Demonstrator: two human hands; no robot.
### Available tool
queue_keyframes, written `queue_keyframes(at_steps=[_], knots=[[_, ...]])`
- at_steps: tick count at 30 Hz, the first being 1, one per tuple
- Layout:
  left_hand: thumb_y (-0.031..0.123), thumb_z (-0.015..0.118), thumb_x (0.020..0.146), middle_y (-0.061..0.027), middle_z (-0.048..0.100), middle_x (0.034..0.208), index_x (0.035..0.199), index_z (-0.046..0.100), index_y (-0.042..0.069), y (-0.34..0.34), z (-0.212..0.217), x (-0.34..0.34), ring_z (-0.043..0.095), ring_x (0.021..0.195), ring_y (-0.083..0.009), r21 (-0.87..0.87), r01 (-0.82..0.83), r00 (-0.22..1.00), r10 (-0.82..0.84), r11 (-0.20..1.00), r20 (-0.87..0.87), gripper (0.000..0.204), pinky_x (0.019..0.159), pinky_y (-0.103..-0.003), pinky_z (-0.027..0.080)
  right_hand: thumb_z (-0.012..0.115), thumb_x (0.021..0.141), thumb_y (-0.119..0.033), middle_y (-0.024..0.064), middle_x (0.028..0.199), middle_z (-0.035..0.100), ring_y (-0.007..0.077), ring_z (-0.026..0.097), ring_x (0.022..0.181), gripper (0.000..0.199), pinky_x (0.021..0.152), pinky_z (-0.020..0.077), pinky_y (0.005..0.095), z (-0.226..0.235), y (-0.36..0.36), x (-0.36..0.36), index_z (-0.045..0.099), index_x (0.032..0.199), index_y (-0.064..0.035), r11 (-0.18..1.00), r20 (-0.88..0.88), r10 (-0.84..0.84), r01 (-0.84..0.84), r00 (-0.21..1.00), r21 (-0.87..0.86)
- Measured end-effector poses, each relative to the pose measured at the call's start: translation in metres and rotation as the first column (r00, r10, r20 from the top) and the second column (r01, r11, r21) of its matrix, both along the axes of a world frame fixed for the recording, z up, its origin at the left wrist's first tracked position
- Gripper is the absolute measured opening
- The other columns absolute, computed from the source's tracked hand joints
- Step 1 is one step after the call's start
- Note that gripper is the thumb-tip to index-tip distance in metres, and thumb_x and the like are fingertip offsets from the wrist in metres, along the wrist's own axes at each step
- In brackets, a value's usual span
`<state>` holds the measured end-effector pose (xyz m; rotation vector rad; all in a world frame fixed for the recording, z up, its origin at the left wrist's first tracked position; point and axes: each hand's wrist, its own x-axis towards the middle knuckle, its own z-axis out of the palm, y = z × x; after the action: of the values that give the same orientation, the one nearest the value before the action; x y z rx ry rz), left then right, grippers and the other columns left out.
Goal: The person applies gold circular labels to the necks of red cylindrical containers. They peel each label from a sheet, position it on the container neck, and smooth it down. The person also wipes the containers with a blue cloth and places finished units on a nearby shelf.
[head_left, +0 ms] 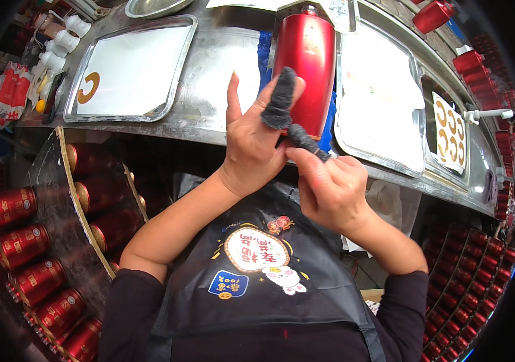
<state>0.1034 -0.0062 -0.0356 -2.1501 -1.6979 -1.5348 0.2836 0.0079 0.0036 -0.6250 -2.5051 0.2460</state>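
Note:
My left hand is raised with the fingers spread, and a dark grey knitted finger cover sits over one finger. My right hand pinches the loose end of that grey cover between thumb and fingers. Just behind both hands a tall red metal bottle lies on a blue cloth on the steel worktable.
A steel tray with one gold C-shaped piece lies at left, another tray at right, and gold pieces beyond it. Rows of red bottles fill racks at lower left and lower right. White cups stand far left.

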Motion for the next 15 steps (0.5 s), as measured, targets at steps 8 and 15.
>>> queue_keyframes(at_steps=[8,15], knots=[[0.012,0.069,0.079,-0.0200,0.052,0.148,0.146,0.040,-0.005,-0.003,-0.025,-0.017,0.057,0.129,-0.0342,-0.036,-0.090,0.994,0.087,0.995,-0.066,0.075,0.119,-0.064,0.004,0.064,0.074,-0.016,-0.0010,0.062,0.052,0.0152,0.057,0.048,0.020,0.048,0.0417,0.0301,0.021,0.010,-0.038,0.062,0.093,-0.0092,0.979,0.285,0.011,-0.069,0.959,0.193],[0.015,0.073,0.080,-0.0128,0.049,0.152,0.151,0.039,0.005,-0.005,0.009,-0.003,0.038,0.147,-0.0297,-0.081,0.028,0.991,-0.039,0.996,-0.129,0.079,0.119,-0.063,0.003,0.068,0.069,-0.004,0.0021,0.064,0.056,0.0172,0.056,0.050,0.040,0.049,0.0394,0.0323,0.000,-0.007,-0.003,0.066,0.109,-0.0053,0.995,-0.032,-0.093,0.095,0.995,0.044]])
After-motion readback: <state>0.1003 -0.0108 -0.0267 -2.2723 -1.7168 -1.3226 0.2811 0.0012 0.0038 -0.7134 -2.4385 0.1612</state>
